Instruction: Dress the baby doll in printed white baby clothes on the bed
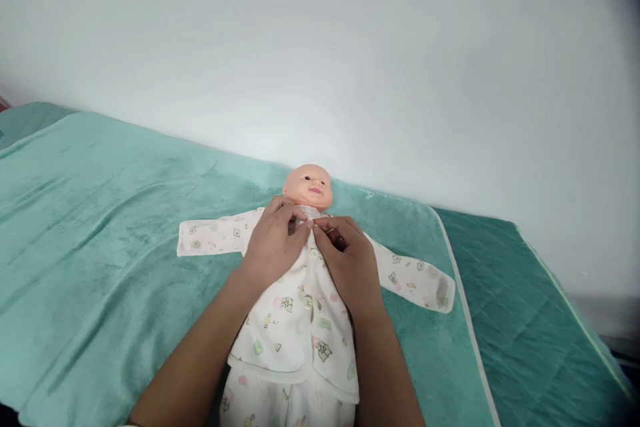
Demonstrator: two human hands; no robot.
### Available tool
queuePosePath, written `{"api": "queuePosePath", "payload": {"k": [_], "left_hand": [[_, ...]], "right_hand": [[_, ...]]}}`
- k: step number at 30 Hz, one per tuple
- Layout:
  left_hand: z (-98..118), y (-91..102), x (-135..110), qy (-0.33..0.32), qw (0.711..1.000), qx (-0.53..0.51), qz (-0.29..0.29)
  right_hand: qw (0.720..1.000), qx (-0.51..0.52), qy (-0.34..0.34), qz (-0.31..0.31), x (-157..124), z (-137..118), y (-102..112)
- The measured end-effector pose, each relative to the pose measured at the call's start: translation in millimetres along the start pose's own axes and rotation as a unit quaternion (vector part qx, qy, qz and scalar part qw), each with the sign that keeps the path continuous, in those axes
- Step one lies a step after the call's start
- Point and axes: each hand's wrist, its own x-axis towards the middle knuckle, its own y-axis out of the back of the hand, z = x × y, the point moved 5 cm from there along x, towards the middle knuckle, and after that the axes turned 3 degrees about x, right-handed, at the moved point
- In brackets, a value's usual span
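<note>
A: Teal plush towel [100, 227] covers the lower half of the frame. What lies on it?

B: Head view. A doll [309, 187] lies on its back at centre, head toward the white wall [350, 67], sleeves spread to both sides. It wears a white printed jacket [295, 320]. Matching trousers [270, 407] show at the bottom edge.

A: Hands?

B: The left hand [274, 243] and right hand [350, 260] meet just below the doll's chin. Each has its fingers drawn together, pinching the jacket's front edge at the neckline, with the fingertips of the two hands nearly touching.

A: Fastenings?

B: One button [308, 302] shows on the front seam below the hands. I cannot tell whether it is fastened.

A: Surroundings?

B: A quilted green mat [525, 320] lies at lower right, beside the towel's pale border.
</note>
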Motion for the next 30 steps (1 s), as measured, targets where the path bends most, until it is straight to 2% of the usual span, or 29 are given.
{"api": "queuePosePath", "payload": {"k": [4,9,19,23,30], "left_hand": [[-0.8,-2.8,-2.6,0.019,0.999,0.035,0.015],[-0.9,-3.7,-3.3,0.004,0.999,0.05,0.021],[-4.0,3.2,1.2,0.05,0.996,-0.073,-0.022],[-3.8,4.5,0.4,0.067,0.996,-0.055,-0.013],[-7.2,4.0,3.1,0.051,0.998,-0.018,-0.024]], "right_hand": [[1.0,-0.002,0.007,-0.008,1.1,0.8,-0.6],[1.0,-0.004,0.022,-0.012,1.5,2.0,-1.9],[1.0,-0.012,0.016,-0.018,0.4,1.4,-0.7],[0.999,-0.019,0.016,-0.026,0.4,1.7,-1.0],[0.998,-0.018,0.035,-0.046,1.6,1.2,0.3]]}}
